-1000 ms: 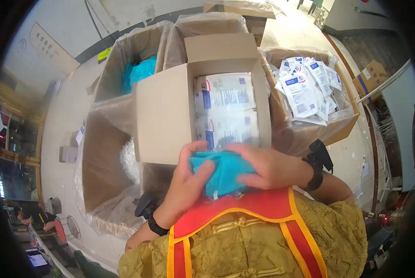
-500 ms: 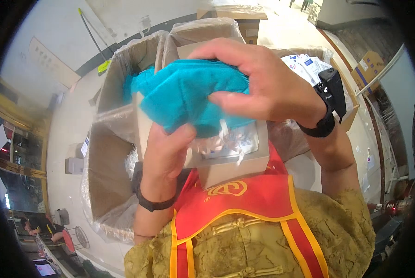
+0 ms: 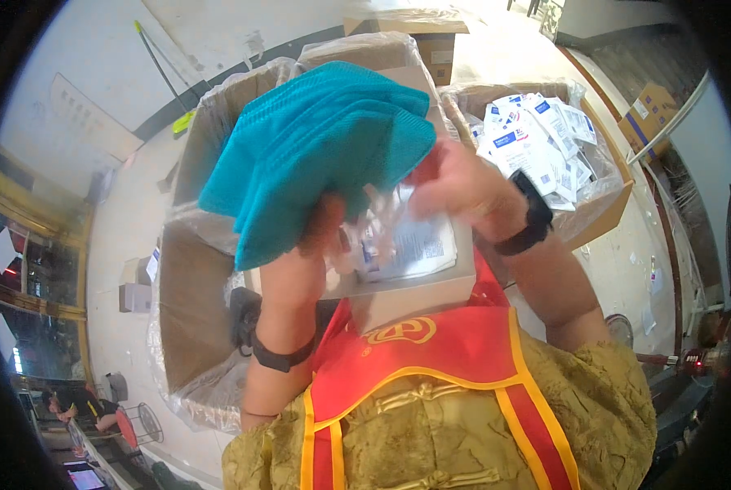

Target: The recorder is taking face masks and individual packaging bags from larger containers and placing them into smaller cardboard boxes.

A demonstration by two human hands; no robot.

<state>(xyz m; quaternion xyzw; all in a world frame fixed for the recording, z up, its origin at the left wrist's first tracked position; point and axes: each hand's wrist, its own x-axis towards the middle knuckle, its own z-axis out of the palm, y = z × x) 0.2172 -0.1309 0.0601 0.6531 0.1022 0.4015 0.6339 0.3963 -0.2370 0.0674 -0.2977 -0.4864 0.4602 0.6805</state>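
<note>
A fanned stack of teal folded face masks [image 3: 324, 147] is gripped from below by my left hand [image 3: 304, 261], whose fingers are partly hidden under the masks. Pale ear loops [image 3: 373, 224] dangle from the stack's lower edge. At the right end of the stack is my right hand [image 3: 467, 184], close to the loops; motion blurs its fingers, so I cannot make out whether it grips anything. Beneath both hands stands a small open carton [image 3: 414, 302] holding flat white printed packets [image 3: 418, 249].
At the right, a plastic-lined carton [image 3: 606, 208] is heaped with white packets [image 3: 537, 147]. Large plastic-lined cartons [image 3: 190, 302] stand at the left and behind. A broom [image 3: 182, 122] leans by the far-left wall. A brown box [image 3: 651, 114] stands far right.
The mask stack has fanned apart and tilted up. My right hand has moved off its top, down and right to its end. My left hand still holds the stack.
</note>
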